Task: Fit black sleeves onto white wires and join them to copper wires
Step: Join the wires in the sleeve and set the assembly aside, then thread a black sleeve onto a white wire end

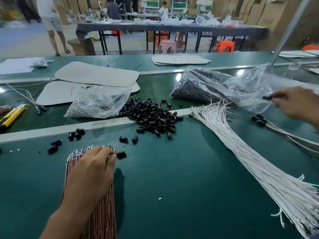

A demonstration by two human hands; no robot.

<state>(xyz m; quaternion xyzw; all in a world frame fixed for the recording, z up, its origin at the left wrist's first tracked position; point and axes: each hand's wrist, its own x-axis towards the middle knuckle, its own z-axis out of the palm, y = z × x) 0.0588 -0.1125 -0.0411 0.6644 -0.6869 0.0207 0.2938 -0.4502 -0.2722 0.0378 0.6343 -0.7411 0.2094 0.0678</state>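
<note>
On the green table (pixel 172 195), at its near left, the left hand (pixel 93 169) lies palm down on a bundle of copper wires (pixel 101 214). Its fingers curl over the bundle's metal-tipped far ends and its thumb sits against the bundle's right edge, though I cannot tell whether it picks out a single wire. A lone sleeve (pixel 121 155) sits just beside those fingertips. At the far right the right hand (pixel 296 104), blurred, pinches a black sleeve (pixel 267 97) between thumb and fingers, above the edge of a clear plastic bag (pixel 250 90). Below and to the left of that hand a fanned sheaf of white wires (pixel 250 161) runs from the lower right corner up towards the middle of the table, its ends reaching a pale metal strip (pixel 69 128) that crosses the surface. A heap of sleeves (pixel 151 116) lies across that strip in the centre, with strays (pixel 76 133) scattered to its left. A few joined wires (pixel 276 125) with black ends lie under the right hand. Behind the heap sit a half-empty bag (pixel 98 104) and a fuller bag of dark parts (pixel 195 90). Grey flat sheets (pixel 96 75) lie further back, and a yellow tool (pixel 12 116) rests at the left edge.
</note>
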